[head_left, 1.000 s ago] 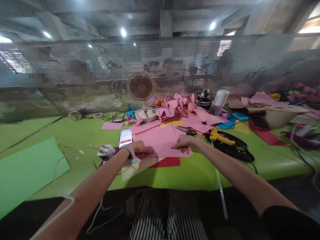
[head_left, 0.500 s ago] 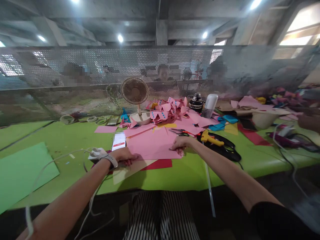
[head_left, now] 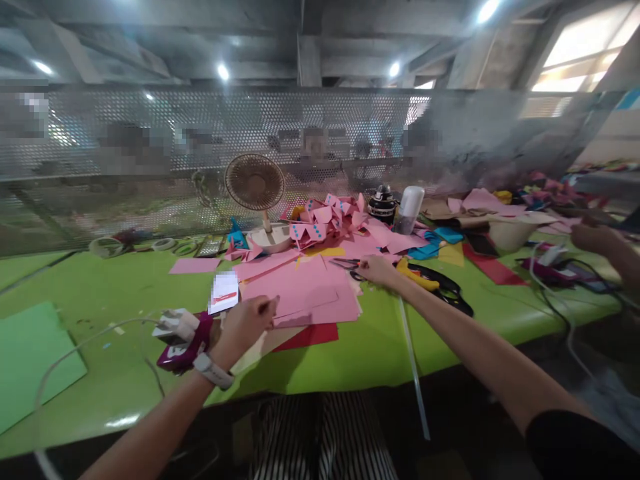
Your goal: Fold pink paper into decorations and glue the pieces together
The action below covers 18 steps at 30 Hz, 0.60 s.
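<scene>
My left hand [head_left: 250, 325], a pale watch on its wrist, has its fingers curled at the left edge of the pink paper sheets [head_left: 300, 287]. Whether a sheet is pinched in those fingers is hard to see. My right hand [head_left: 379, 271] is closed at the handle end of a pair of scissors [head_left: 341, 263], whose blades point left over the sheets. Under the pink sheets, a red sheet [head_left: 310, 337] and a cream sheet [head_left: 255, 350] stick out toward me. A lit phone [head_left: 223, 292] lies beyond my left hand.
A small fan [head_left: 255, 183] and a pile of folded pink paper pieces [head_left: 325, 220] stand behind. A purple power strip [head_left: 175, 360] with a white plug lies left. A yellow-handled tool [head_left: 417, 277] lies right. Another person's hand [head_left: 595, 237] shows at far right.
My right hand has left the pink sheet's right corner and moved back to the scissors' handles. My left hand has risen slightly and curled. The view has shifted a little right.
</scene>
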Available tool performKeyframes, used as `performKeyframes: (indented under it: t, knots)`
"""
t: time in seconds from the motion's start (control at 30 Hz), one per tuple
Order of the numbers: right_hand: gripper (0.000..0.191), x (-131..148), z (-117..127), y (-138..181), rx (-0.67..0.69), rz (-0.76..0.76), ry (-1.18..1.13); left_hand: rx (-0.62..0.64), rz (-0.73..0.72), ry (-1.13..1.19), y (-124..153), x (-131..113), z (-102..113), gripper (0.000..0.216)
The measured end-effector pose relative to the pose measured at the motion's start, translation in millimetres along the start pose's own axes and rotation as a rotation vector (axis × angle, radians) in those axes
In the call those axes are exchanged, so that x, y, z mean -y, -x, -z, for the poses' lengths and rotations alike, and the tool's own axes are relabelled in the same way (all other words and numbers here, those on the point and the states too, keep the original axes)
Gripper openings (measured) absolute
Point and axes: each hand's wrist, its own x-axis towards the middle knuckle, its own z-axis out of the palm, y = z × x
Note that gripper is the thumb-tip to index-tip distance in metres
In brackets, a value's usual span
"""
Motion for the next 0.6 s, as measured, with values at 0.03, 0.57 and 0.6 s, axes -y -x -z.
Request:
performKeyframes:
  t: [0.03,0.57,0.6]
  knots:
    - [0.024,-2,2,-1,-0.074,-0.004,0.069,-0.06,-0.075,-0.044,-2,-8,-7,0.047]
    - [0.027,-21,-13,-33,-0.237,0.153,0.682,0.168,-0.539,-0.292,-23,2,-57,0.067]
    - [0.027,-22,-13,-33,-0.24,0.166,0.696,0.175,-0.547,-0.288,-22,4,-55,0.067]
